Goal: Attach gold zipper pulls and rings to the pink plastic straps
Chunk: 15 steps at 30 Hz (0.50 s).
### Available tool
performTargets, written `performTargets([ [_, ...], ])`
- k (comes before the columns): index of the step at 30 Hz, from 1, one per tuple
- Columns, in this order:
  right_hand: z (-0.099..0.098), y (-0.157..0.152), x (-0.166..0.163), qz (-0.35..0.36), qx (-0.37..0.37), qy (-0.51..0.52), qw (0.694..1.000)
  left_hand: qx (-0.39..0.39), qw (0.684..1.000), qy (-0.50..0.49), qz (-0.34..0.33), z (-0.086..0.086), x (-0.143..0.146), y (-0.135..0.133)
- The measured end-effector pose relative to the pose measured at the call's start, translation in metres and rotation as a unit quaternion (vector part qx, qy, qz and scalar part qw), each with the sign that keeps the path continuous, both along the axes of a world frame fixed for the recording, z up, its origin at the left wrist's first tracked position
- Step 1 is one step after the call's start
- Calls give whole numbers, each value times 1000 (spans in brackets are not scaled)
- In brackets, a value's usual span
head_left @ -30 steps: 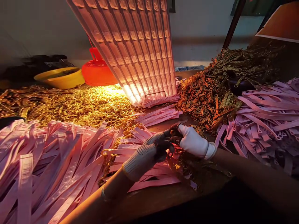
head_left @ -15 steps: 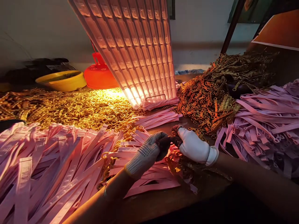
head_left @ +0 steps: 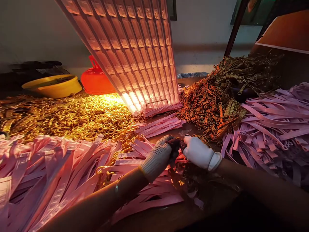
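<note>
We note pink strips (head_left: 48,174) heaped at left, gold rings (head_left: 72,116) behind. At centre, our gloved left hand (head_left: 158,158) and right hand (head_left: 199,154) pinch one small dark piece (head_left: 177,145) together above the tabletop (head_left: 169,216).

We see a pale wall (head_left: 43,35) behind, a wood table (head_left: 212,196), a dark pole (head_left: 235,27) top rt, warm light under 1 leaning panel (head_left: 135,48).
</note>
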State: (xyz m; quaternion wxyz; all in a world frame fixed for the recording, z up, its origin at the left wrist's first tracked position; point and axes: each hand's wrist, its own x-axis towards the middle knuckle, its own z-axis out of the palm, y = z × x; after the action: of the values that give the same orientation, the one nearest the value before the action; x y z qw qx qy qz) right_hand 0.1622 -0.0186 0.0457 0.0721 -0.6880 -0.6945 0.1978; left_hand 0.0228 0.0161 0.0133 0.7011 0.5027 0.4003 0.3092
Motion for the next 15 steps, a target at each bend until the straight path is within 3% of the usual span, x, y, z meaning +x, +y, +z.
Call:
performTargets([
  [2, 5, 1, 3, -16, 14, -78, 997, -1, 1000, 18, -9, 1, 11, 5],
  [4, 5, 2, 6, -35, 38, -84, 995, -17, 1000, 10, 1, 2, 22, 9],
  [7, -6, 12, 14, -45, 35, 45, 997, -37, 999, -20, 4, 6, 34, 15],
  [10, -22, 27, 29, -59, 46, 194, 978, -21, 999, -16, -33, 8, 35, 38],
  [13, -31, 39, 46, -86, 111, 264, 954, 70, 994, 70, -46, 6, 32, 91],
  [14, -31, 40, 51, -90, 133, 264, 951, 147, 980, 137, -11, 5, 32, 114],
  [15, -31, 40, 55, -90, 150, 257, 950, 231, 944, 233, 26, 4, 32, 137],
])
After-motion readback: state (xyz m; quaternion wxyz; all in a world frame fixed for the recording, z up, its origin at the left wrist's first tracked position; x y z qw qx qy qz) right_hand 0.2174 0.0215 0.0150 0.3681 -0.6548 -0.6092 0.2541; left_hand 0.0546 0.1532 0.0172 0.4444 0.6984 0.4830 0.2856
